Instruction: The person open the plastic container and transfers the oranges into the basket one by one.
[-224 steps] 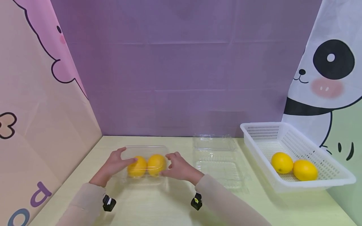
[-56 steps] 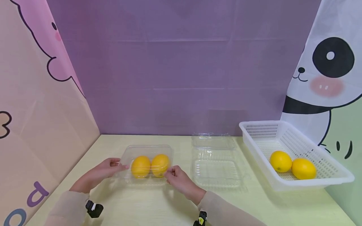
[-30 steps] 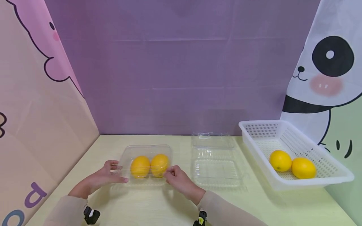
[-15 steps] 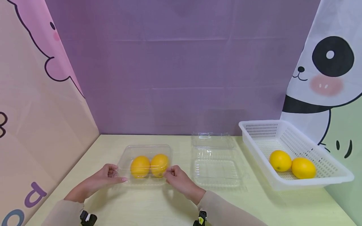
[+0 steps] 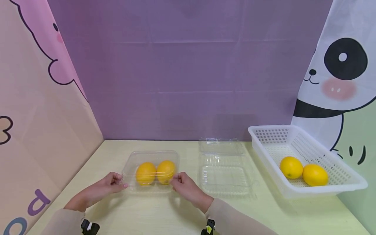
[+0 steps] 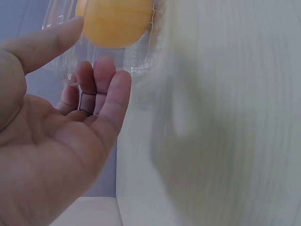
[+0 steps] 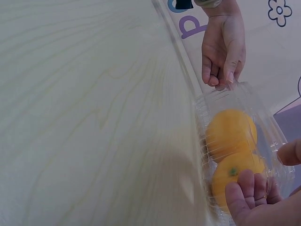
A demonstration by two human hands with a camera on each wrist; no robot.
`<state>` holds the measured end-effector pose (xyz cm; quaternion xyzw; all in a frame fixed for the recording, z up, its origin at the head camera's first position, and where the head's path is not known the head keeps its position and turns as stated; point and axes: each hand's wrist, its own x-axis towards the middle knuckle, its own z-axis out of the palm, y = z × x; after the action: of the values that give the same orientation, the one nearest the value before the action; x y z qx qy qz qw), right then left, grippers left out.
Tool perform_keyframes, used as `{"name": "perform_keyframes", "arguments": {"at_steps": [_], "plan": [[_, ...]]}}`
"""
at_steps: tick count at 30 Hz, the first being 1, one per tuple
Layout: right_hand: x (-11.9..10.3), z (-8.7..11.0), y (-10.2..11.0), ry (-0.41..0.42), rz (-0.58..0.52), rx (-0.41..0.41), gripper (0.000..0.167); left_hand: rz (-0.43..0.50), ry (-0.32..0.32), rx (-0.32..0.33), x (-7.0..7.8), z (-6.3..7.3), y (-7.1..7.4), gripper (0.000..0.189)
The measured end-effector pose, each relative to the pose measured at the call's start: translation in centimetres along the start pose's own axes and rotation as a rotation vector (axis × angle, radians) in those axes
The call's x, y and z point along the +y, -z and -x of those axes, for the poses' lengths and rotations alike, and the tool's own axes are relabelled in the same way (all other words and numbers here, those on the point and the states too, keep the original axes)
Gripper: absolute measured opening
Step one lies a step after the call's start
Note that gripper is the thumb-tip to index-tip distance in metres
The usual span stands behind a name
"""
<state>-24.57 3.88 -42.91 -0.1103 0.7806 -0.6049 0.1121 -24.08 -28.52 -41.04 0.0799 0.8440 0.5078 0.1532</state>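
Observation:
A clear plastic clamshell box stands at the left middle of the table with its lid down over two oranges, a left orange and a right orange. My left hand holds the box's front left corner, thumb above and fingers curled below the rim; the left wrist view shows the palm side of this hand. At the front right corner my right hand pinches the rim. From the right wrist, its fingers and thumb lie on either side of the box edge.
An open clear clamshell box lies right of the hands, lid folded back. Farther right, a white perforated basket holds two more oranges. A purple backdrop stands behind the table, with printed cloth sides.
Earlier both hands were farther up the box's sides; they have moved down to its front corners. Lately the left hand shifts slightly left and its fingers curl more; the right hand stays put.

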Motion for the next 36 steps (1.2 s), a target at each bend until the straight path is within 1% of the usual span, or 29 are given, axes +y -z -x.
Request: {"name": "perform_keyframes", "arguments": {"at_steps": [7,9,13,17,20,23,27,31,34,36], "plan": [[0.2,-0.1,-0.1,0.005,-0.005,-0.002,0.027,0.056,-0.033,-0.056,-0.4,-0.2,0.3,0.045],[0.1,0.0,0.0,0.007,-0.006,-0.003,0.027,0.066,-0.03,-0.062,-0.4,-0.2,0.3,0.045],[0.0,0.1,0.0,0.015,-0.011,-0.008,0.027,0.09,-0.022,-0.051,-0.4,-0.3,0.3,0.048],[-0.1,0.2,0.0,0.018,-0.015,-0.011,0.027,0.12,0.0,-0.037,-0.4,-0.5,0.3,0.052],[-0.1,0.2,0.0,0.018,-0.016,-0.01,0.027,0.131,0.015,-0.04,-0.4,-0.6,0.3,0.054],[-0.1,0.1,0.0,0.018,-0.017,-0.008,0.026,0.127,0.014,-0.043,-0.4,-0.6,0.4,0.054],[-0.1,0.1,0.0,0.018,-0.023,-0.01,0.026,0.095,0.032,-0.028,-0.3,-0.6,0.5,0.058],[-0.1,0.1,0.1,0.017,-0.024,-0.015,0.026,0.018,0.046,0.028,0.1,-0.4,0.5,0.071],[-0.1,0.0,0.1,0.013,-0.023,-0.013,0.026,-0.048,0.017,0.064,0.5,-0.5,0.5,0.084],[-0.1,0.0,0.1,0.01,-0.023,-0.012,0.026,-0.083,-0.018,0.08,0.7,-0.5,0.4,0.091]]}}
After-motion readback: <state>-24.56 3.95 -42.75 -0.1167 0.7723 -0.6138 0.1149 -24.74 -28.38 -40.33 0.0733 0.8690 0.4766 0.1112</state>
